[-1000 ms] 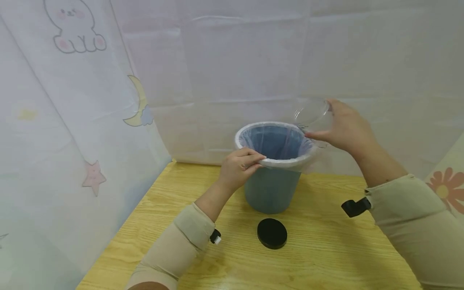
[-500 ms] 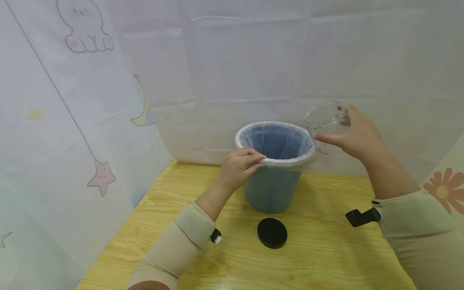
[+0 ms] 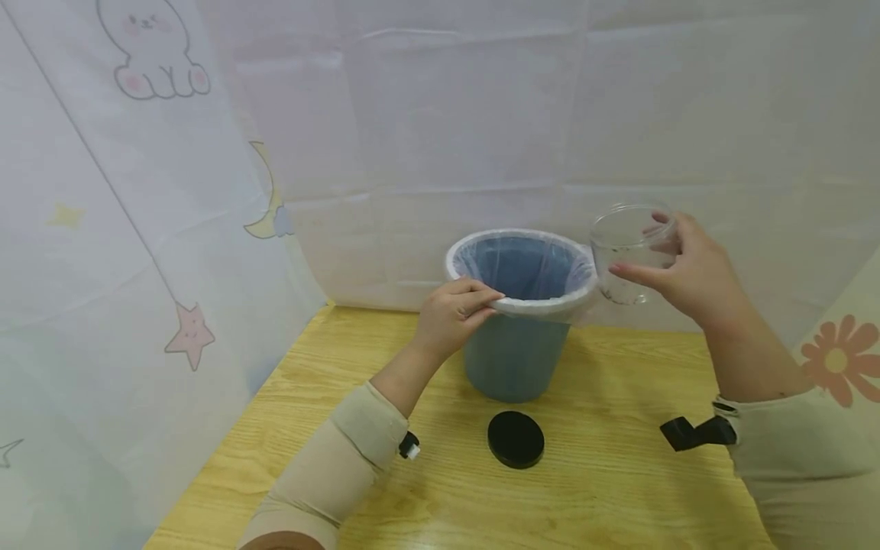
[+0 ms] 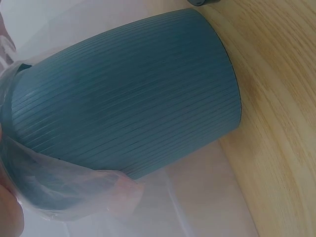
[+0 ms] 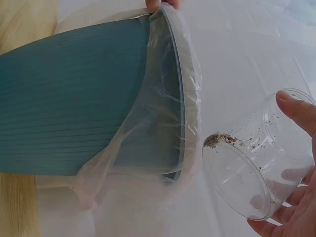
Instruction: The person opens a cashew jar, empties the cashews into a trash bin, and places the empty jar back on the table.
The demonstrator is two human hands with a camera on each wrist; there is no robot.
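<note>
A ribbed blue-green trash bin (image 3: 516, 359) stands on the table, its rim covered by a translucent bin liner (image 3: 550, 307) folded over the outside. With thumb and fingers, my left hand (image 3: 450, 317) pinches the lined rim at the near left. To the right of the bin, my right hand (image 3: 701, 275) grips a clear jar (image 3: 622, 248) round its side, mouth up and slightly tilted. Brown crumbs (image 5: 222, 140) cling along the jar's bottom and wall in the right wrist view. A round black lid (image 3: 516, 439) lies flat in front of the bin.
The wood-grain table (image 3: 605, 489) ends at a pale cloth backdrop (image 3: 426, 137) close behind the bin. Another cloth with cartoon prints (image 3: 165, 61) hangs along the left side. Black camera mounts (image 3: 694, 434) stick out from the sleeves.
My right hand has drawn the jar back from over the bin's right rim, moving right and down, and turned it more upright. The left hand keeps its hold on the rim.
</note>
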